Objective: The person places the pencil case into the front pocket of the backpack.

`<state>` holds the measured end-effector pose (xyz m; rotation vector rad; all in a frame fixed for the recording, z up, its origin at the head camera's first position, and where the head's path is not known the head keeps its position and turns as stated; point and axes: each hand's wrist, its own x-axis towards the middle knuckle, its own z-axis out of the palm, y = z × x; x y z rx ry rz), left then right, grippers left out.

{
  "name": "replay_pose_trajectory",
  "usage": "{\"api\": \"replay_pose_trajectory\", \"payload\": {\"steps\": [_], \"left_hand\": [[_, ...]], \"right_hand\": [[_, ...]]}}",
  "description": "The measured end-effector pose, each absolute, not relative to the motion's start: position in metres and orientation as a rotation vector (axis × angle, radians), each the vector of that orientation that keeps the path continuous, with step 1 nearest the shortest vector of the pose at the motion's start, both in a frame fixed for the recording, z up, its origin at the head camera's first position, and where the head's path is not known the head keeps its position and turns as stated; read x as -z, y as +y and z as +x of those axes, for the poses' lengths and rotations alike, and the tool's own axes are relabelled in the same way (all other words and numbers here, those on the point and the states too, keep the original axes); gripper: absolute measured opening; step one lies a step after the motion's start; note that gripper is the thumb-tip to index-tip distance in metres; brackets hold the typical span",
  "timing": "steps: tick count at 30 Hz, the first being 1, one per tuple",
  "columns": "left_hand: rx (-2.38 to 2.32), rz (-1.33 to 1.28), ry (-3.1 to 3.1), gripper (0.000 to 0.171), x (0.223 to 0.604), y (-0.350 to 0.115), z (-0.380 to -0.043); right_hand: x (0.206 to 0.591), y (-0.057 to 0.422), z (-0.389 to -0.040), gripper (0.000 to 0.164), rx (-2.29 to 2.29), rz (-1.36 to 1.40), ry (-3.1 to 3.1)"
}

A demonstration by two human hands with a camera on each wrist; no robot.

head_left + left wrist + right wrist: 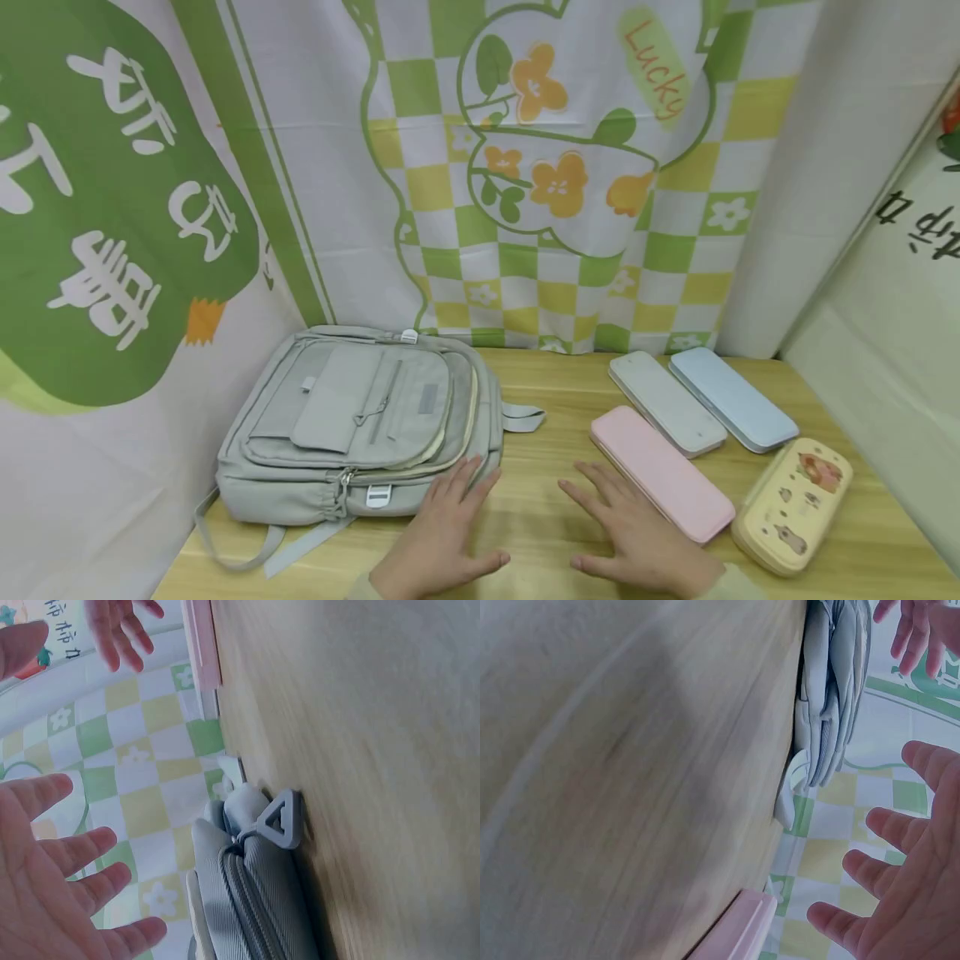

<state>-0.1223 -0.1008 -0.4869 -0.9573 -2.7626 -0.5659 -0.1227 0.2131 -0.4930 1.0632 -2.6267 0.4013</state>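
My left hand is held with fingers spread, near the lower right corner of a grey backpack. In the left wrist view the backpack's zipped side lies past the fingers. Opposite it, my right hand also has its fingers spread and holds nothing. It is nearest to a pink pencil case and overlaps its lower left edge in the head view. The right wrist view shows the hand above the table, with the end of the pink case below.
Behind the pink case lie a white case and a light blue case. A yellow case with printed pictures is at the right. The backpack's straps trail on the wooden table. A patterned curtain hangs behind.
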Motion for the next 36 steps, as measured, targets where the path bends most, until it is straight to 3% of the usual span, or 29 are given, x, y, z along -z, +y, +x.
{"api": "replay_pose_trajectory", "payload": {"steps": [8, 15, 28, 36], "left_hand": [[0.767, -0.879, -2.62, 0.079, 0.485, -0.107, -0.13], [0.875, -0.689, -2.548, 0.057, 0.479, -0.112, -0.136], [1.027, -0.525, -2.552, 0.052, 0.476, -0.138, -0.163], [1.358, -0.312, -2.601, 0.049, 0.471, -0.144, -0.177]], "right_hand": [[0.49, 0.218, -0.129, 0.078, -0.405, 1.018, -2.606], [0.483, 0.226, -0.13, 0.063, -0.454, 0.923, -2.707], [0.468, 0.255, -0.136, 0.056, -0.481, 0.739, -2.786], [0.462, 0.279, -0.133, 0.052, -0.578, 0.573, -2.839]]}}
